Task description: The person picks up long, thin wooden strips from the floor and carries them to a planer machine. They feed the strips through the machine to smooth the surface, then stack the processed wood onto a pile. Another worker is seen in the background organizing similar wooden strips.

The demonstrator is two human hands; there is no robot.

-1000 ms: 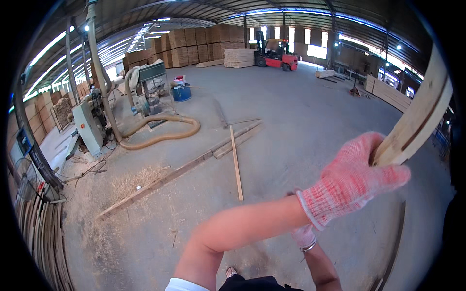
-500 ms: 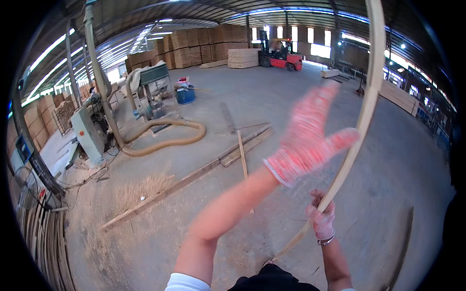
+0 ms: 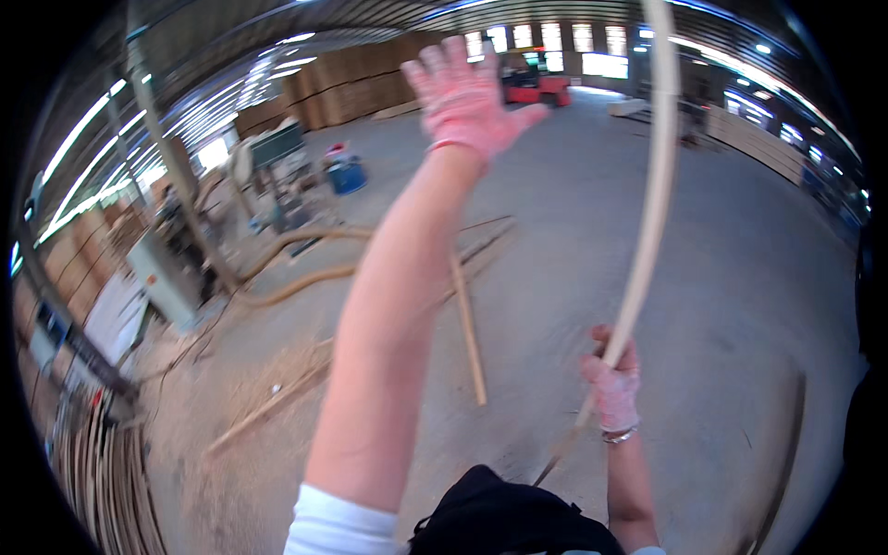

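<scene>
Fingers (image 3: 593, 370) of the right hand (image 3: 618, 400), in a pink-and-white knitted glove, are curled closed around a long, narrow, pale wooden strip (image 3: 659, 176). It stands tilted to the person's right of centre, its top out of view and its lower part running down toward the black garment (image 3: 481, 509). The left hand (image 3: 467, 104), gloved alike, is empty, fingers spread wide and thumb out (blur hides finer detail), well apart from the strip. Behind the right hand, the wrist with a silver-coloured band (image 3: 620, 436) leads to a forearm rising from the lower edge; the left arm (image 3: 388, 324) stretches long and high from a white sleeve (image 3: 342, 523). The step in hand seems a one-handed hold; moving the strip would call for a firm right grip.
</scene>
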